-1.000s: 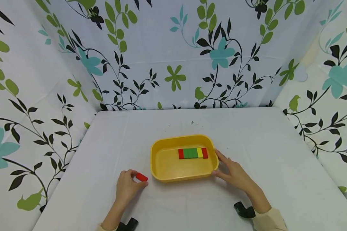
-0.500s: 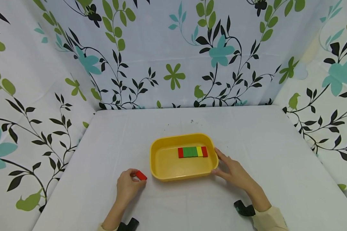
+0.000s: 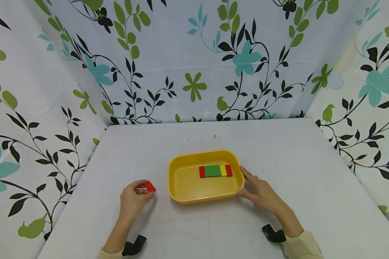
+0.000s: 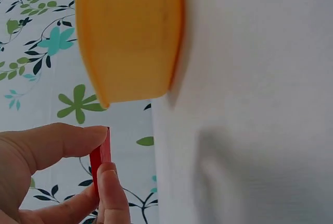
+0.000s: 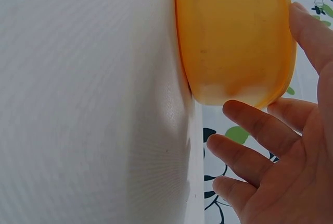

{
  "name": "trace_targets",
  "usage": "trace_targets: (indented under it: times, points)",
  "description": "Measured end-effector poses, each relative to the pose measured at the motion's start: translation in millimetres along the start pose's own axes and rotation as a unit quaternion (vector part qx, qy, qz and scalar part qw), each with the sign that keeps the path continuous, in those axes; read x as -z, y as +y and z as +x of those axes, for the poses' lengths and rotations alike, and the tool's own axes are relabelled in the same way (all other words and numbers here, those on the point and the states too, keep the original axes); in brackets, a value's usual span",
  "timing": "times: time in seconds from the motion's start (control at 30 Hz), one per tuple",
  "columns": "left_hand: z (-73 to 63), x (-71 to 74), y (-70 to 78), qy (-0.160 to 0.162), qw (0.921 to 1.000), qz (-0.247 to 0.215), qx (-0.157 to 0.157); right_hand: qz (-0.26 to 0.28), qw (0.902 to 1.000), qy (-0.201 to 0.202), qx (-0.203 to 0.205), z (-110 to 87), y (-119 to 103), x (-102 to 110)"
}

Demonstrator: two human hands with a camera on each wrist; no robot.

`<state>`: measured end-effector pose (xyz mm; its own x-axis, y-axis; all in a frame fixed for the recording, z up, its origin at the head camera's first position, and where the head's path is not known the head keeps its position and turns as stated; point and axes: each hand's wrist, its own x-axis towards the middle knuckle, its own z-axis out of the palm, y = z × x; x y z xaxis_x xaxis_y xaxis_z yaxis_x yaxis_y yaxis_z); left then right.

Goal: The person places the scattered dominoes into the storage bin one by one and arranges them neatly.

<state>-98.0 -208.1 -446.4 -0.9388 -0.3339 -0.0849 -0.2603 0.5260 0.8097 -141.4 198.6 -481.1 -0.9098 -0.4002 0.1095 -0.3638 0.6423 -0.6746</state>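
Note:
In the head view my left hand (image 3: 132, 201) pinches a small flat red block (image 3: 150, 186) between thumb and fingers, left of the yellow tray. The left wrist view shows the red block (image 4: 101, 161) edge-on, held upright, with the tray (image 4: 130, 41) beyond it. My right hand (image 3: 262, 194) lies at the right end of the yellow plastic tray (image 3: 184, 187), thumb and forefinger spread along its rim. Its fingers (image 5: 265, 130) are extended and spread in the right wrist view. Inside the tray, a row of red, green (image 3: 213, 171) and yellow blocks lies side by side.
The tray stands on a white-covered table (image 3: 201, 230). Cloth with a leaf and flower print (image 3: 168, 64) hangs behind and on both sides. A black band piece (image 3: 273, 233) sits at the right wrist, another (image 3: 134, 245) at the left.
My left hand has moved left and slightly away from the body with the red block, farther from the tray. The right hand and the row of blocks stay as they were.

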Motion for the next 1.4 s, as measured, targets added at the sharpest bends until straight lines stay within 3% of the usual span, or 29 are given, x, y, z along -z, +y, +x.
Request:
trace_targets:
  times: [0.3, 0.43, 0.6, 0.73, 1.1, 1.4]
  points:
    - [18.1, 17.4, 48.7, -0.034, 0.9929, -0.102, -0.051, 0.007, 1.0, 0.0, 0.001, -0.3, 2, 1]
    - [22.9, 11.1, 69.2, -0.061, 0.9895, -0.112, -0.067, 0.011, 0.9999, -0.002, 0.002, 0.1, 2, 1]
    - [29.6, -6.1, 84.0, -0.091, 0.9861, -0.099, -0.098, 0.009, 0.9999, -0.002, 0.005, 1.4, 2, 1]
    - [37.3, -20.5, 88.2, -0.111, 0.9855, -0.076, -0.104, 0.006, 1.0, -0.001, 0.005, 1.7, 2, 1]
    - [52.7, -55.2, 87.8, -0.158, 0.9838, -0.044, -0.072, 0.001, 1.0, -0.003, -0.002, 0.8, 1, 1]
    - [62.0, -73.6, 79.3, -0.177, 0.979, 0.009, -0.101, 0.004, 1.0, -0.004, -0.006, 0.4, 1, 1]
